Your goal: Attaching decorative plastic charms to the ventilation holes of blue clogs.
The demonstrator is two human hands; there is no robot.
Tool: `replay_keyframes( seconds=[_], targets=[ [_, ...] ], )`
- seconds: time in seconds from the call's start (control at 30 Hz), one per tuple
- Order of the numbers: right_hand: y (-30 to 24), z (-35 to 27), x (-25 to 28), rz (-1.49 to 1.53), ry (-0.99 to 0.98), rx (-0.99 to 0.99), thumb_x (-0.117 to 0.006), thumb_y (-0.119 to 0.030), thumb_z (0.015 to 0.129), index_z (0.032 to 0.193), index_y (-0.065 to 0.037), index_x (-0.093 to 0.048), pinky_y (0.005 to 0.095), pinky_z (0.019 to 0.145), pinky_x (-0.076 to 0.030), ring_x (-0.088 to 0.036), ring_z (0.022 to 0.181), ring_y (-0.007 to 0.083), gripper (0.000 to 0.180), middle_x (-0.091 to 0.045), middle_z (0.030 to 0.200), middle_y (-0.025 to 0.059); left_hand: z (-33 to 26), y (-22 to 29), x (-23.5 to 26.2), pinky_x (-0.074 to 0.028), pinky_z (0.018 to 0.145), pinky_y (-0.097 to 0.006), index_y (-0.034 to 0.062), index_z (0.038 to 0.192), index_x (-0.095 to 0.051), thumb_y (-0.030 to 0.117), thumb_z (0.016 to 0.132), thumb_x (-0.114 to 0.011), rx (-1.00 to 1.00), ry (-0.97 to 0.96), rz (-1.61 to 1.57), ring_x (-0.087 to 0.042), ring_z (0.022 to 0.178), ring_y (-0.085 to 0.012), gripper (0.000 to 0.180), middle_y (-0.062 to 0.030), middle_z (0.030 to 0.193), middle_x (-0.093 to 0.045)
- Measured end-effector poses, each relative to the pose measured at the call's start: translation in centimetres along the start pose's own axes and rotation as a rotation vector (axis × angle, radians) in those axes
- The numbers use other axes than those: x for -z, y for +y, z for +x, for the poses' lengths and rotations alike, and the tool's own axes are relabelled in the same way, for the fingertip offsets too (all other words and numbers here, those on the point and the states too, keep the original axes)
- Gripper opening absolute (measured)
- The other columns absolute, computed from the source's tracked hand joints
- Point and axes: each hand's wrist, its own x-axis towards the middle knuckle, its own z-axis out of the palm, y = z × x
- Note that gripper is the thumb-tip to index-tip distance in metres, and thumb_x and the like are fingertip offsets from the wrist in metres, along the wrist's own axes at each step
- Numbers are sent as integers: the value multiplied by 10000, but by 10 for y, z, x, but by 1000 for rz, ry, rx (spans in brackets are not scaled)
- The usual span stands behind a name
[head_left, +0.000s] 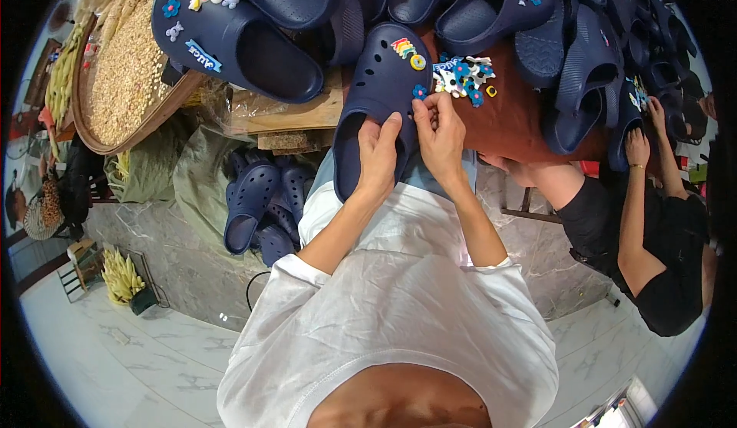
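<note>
White shirt [391,294], left fingers [370,131] inside clog [388,90]

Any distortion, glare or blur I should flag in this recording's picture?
Head view, centre: left hand, right hand and navy clog look reasonably sharp, without harsh shadows; head view, rim: strong fisheye bending in the pale floor, with black corners; head view, middle: the white shirt is bright, but its folds show.

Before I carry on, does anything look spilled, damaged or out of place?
Nothing clearly stands out. The loose charms are jumbled, but mostly heaped together on the brown surface, right of the held clog.
</note>
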Motion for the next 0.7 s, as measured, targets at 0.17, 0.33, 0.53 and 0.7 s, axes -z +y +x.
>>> replay_keyframes(
  seconds=[0.17,0.33,0.53,0.7],
  targets=[
    [27,-5,-9,53,116,-5,-584,-203,955,890,-10,-519,315,567,-480,-594,610,158,214,-585,707,86,-3,2,-7,-400,981,-267,-96,1293,-450,104,945,-524,47,56,2,-530,1134,-154,408,-123,1271,-550],
    [43,7,1,554,174,-206,-557,-195,972,948,-12,-530,307,578,-474,-558,619,124,187,-576,730,58,1,-2,-6,-382,1016,-283,-100,1322,-421,99,933,-533,0,16,-55,-508,1171,-174,451,-133,1313,-517],
    [54,53,46,-301,297,185,-618,-148,910,1023,-26,-555,389,758,-459,-586,848,292,178,-598,894,141,10,-1,-9,-394,1019,-303,-50,1317,-410,70,815,-617,144,106,-7,-528,1139,-184,556,-95,1253,-530],
    [53,59,49,-387,343,251,-640,-152,894,1027,-33,-563,376,749,-458,-578,833,268,194,-583,870,119,11,3,-15,-406,1008,-309,-26,1322,-402,38,778,-644,173,151,-52,-531,1131,-191,598,-83,1244,-528]
  ],
)
